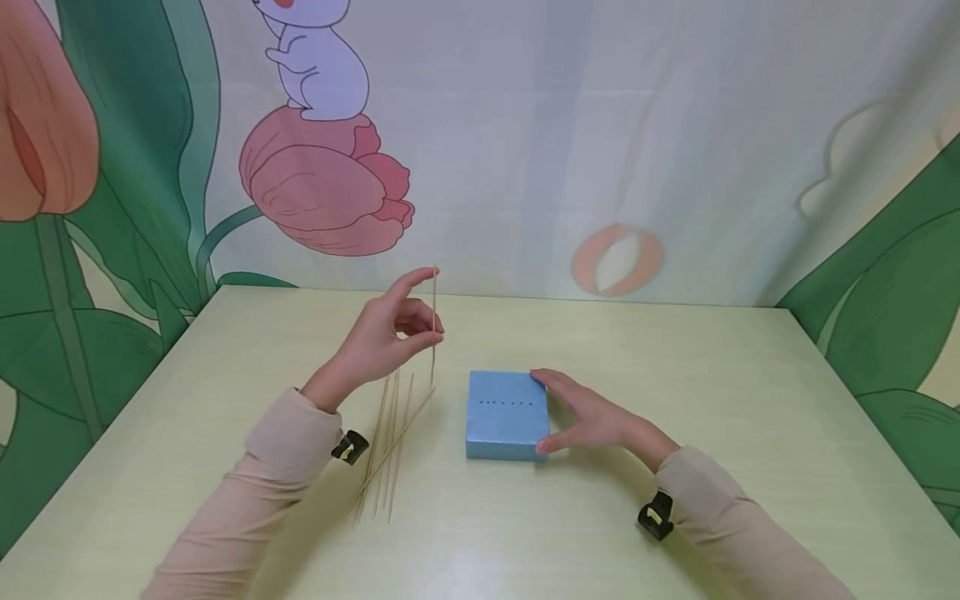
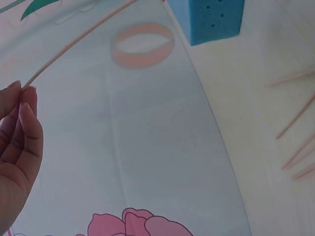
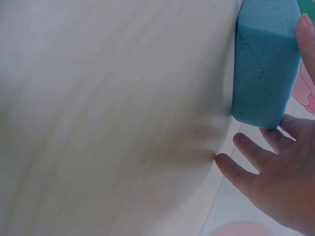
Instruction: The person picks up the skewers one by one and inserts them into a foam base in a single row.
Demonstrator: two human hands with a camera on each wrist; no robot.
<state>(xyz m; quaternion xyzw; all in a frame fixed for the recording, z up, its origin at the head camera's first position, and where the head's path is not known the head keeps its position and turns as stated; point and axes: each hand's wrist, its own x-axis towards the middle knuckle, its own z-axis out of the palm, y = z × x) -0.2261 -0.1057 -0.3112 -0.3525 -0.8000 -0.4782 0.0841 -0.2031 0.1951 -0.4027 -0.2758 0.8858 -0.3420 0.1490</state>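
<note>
My left hand pinches a thin wooden skewer that stands upright, its index fingertip at the top end and the thumb and other fingers lower down. In the left wrist view this skewer runs up from the fingertips and looks slightly bent. To its right a blue foam block lies flat on the table, with a row of small dark holes across its top. My right hand holds the block by its right side, thumb at the near corner and index finger at the far one. Its other fingers spread beside the block.
Several loose skewers lie on the pale table below the left hand, one across the others. Behind the table hangs a curtain printed with flowers and a white animal. Each wrist wears a small black device.
</note>
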